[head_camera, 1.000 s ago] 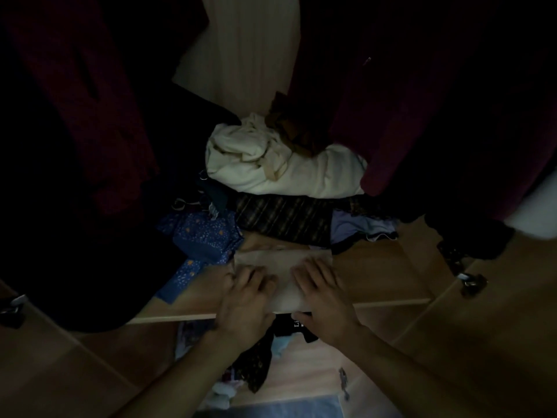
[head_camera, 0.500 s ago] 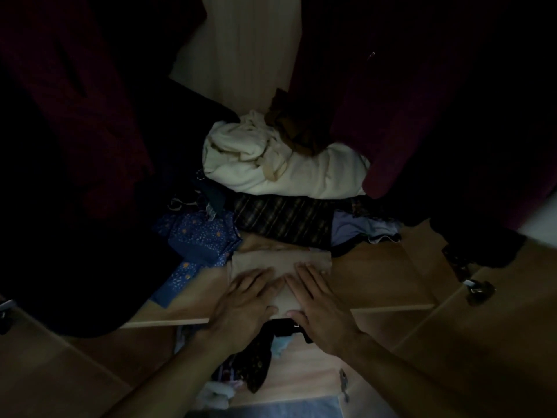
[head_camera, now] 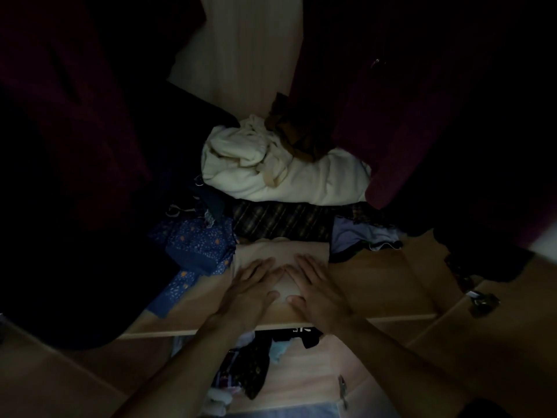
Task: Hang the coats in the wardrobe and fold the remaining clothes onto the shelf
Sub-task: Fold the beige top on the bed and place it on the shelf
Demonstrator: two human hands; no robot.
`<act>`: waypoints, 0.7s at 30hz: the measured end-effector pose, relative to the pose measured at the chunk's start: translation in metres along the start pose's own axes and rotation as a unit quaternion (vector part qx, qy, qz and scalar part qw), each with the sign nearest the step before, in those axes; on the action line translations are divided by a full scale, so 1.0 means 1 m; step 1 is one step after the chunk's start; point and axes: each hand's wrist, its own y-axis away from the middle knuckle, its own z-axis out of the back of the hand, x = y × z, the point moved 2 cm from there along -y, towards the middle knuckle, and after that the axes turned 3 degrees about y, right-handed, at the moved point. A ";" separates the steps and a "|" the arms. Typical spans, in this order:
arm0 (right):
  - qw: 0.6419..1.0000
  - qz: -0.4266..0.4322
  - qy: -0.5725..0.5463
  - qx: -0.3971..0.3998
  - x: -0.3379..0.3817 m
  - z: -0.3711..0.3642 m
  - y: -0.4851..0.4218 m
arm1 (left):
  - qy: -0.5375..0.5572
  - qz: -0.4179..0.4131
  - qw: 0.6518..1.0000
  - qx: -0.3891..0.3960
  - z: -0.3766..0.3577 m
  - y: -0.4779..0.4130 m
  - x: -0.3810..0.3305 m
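Note:
A folded beige garment [head_camera: 283, 251] lies flat on the wooden wardrobe shelf [head_camera: 379, 285], near its front edge. My left hand [head_camera: 250, 288] and my right hand [head_camera: 316, 288] rest palm-down on it, side by side, fingers spread and pointing into the wardrobe. Behind the garment lies a pile of clothes: a cream bundle [head_camera: 289, 173], a brown piece [head_camera: 298, 131], a dark plaid item [head_camera: 283, 221], a blue star-print cloth [head_camera: 196, 245] and a lilac piece [head_camera: 358, 236]. Dark red coats [head_camera: 401, 125] hang above, right and left.
A dark garment [head_camera: 75, 251] covers the shelf's left end. More clothes [head_camera: 253, 366] sit on the lower level beneath the shelf's front edge. A metal hinge [head_camera: 482, 303] is on the right door panel. The scene is dim.
Both hands have slid forward over the beige garment, deeper onto the shelf, and drawn closer together. The camera view has shifted slightly.

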 end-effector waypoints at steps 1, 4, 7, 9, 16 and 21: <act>1.000 0.001 -0.001 0.007 0.001 0.001 0.000 | 0.004 0.002 1.000 0.008 0.002 0.000 0.000; 0.999 0.000 -0.007 0.035 0.002 0.010 0.001 | -0.014 0.001 0.999 0.035 0.008 0.003 -0.002; 0.998 -0.003 -0.061 0.024 0.008 0.028 0.006 | 0.035 0.006 0.999 0.032 0.020 0.013 -0.006; 0.996 -0.014 -0.086 -0.007 0.013 0.043 0.013 | 0.069 0.008 0.998 -0.010 0.030 0.019 -0.006; 0.993 -0.051 -0.090 -0.061 0.026 0.054 0.048 | 0.064 -0.032 0.993 -0.093 0.040 0.046 -0.005; 0.994 -0.029 -0.089 -0.064 0.051 0.064 0.077 | 0.047 -0.022 0.993 -0.103 0.044 0.081 -0.019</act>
